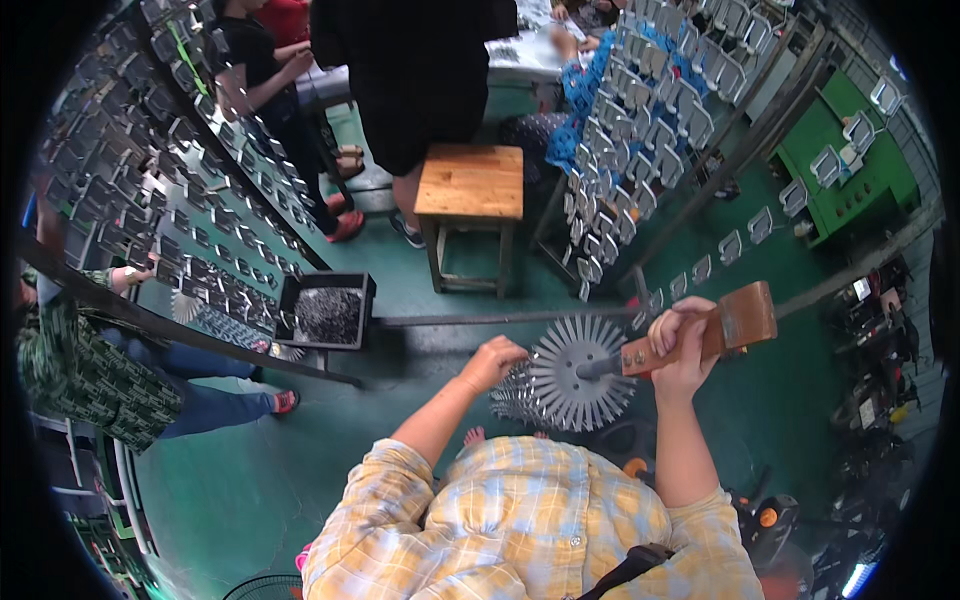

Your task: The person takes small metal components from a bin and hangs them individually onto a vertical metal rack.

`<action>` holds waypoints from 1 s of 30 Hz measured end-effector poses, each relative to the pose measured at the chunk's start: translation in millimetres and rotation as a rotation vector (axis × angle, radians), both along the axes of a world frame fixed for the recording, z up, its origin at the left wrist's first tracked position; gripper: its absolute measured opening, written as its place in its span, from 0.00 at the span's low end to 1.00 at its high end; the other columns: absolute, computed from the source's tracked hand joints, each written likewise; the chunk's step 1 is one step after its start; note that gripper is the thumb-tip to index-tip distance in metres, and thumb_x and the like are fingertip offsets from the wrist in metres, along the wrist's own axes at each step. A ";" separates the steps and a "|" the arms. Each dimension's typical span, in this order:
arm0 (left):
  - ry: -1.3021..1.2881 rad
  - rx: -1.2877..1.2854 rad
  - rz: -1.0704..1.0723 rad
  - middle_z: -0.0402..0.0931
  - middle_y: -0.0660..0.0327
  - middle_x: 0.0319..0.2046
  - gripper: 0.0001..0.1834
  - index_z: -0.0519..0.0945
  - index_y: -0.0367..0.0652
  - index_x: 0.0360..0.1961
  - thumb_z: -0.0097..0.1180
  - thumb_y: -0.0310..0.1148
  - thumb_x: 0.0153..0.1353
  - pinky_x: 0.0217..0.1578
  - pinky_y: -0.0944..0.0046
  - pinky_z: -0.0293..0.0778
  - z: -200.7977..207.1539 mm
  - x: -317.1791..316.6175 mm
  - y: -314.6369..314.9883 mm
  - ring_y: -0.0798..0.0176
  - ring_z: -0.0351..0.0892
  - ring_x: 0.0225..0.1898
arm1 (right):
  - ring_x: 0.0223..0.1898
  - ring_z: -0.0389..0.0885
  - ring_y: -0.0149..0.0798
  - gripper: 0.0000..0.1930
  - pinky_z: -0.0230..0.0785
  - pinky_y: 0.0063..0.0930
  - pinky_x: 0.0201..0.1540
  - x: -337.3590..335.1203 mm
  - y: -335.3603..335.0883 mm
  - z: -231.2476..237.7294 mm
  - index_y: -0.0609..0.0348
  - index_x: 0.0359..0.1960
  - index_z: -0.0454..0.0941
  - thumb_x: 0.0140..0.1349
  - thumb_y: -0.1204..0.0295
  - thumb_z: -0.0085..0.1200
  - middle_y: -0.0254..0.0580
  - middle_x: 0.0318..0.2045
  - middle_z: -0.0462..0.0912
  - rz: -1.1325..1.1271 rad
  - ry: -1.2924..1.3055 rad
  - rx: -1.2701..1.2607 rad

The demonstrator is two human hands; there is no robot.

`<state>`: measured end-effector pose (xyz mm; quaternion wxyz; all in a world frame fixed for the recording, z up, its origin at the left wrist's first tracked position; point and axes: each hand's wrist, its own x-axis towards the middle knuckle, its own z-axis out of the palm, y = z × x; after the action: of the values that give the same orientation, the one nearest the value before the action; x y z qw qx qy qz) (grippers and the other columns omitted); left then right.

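My right hand is wrapped around a brown wooden block, whose near end is bolted to a grey metal shaft. The shaft joins the middle of a round metal disc with narrow slots or fins all around its rim. At the disc's left edge, my left hand has its fingers pinched together; whatever they hold is too small to tell. Below that hand, a cluster of small metal pieces hangs beside the disc.
Ahead stand a wooden stool and a black bin of small dark pieces. Racks of hanging metal frames rise on both sides, joined low by a dark bar. Several people work nearby, one at left. A green cabinet is far right.
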<state>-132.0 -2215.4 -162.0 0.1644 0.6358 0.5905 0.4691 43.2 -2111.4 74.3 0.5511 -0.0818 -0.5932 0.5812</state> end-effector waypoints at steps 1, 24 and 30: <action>0.018 0.011 0.009 0.75 0.60 0.27 0.11 0.78 0.43 0.28 0.53 0.19 0.41 0.35 0.61 0.70 2.7 1.1 -1.6 0.55 0.72 0.32 | 0.15 0.57 0.23 0.14 0.52 0.16 0.19 2.0 -0.5 0.9 0.66 0.35 0.64 0.61 0.64 0.41 0.31 0.14 0.59 0.009 0.018 0.011; 0.070 -0.211 -0.236 0.70 0.45 0.34 0.19 0.62 0.36 0.40 0.53 0.31 0.50 0.33 0.53 0.68 143.5 113.0 39.1 0.41 0.71 0.36 | 0.14 0.58 0.22 0.12 0.51 0.16 0.19 28.2 -11.7 -9.9 0.66 0.33 0.64 0.61 0.66 0.41 0.30 0.13 0.61 -0.201 -0.038 -0.030; 0.128 -0.212 -0.208 0.71 0.44 0.29 0.17 0.62 0.36 0.39 0.52 0.29 0.50 0.32 0.53 0.68 152.1 128.8 35.4 0.42 0.71 0.34 | 0.13 0.56 0.22 0.14 0.50 0.16 0.17 43.4 -14.8 -7.0 0.66 0.32 0.64 0.60 0.64 0.44 0.29 0.13 0.60 -0.244 -0.060 -0.017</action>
<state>-3.2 -2180.0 -9.9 0.2406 0.7012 0.5769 0.3430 86.6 -2126.2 67.3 0.5991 -0.1755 -0.5899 0.5121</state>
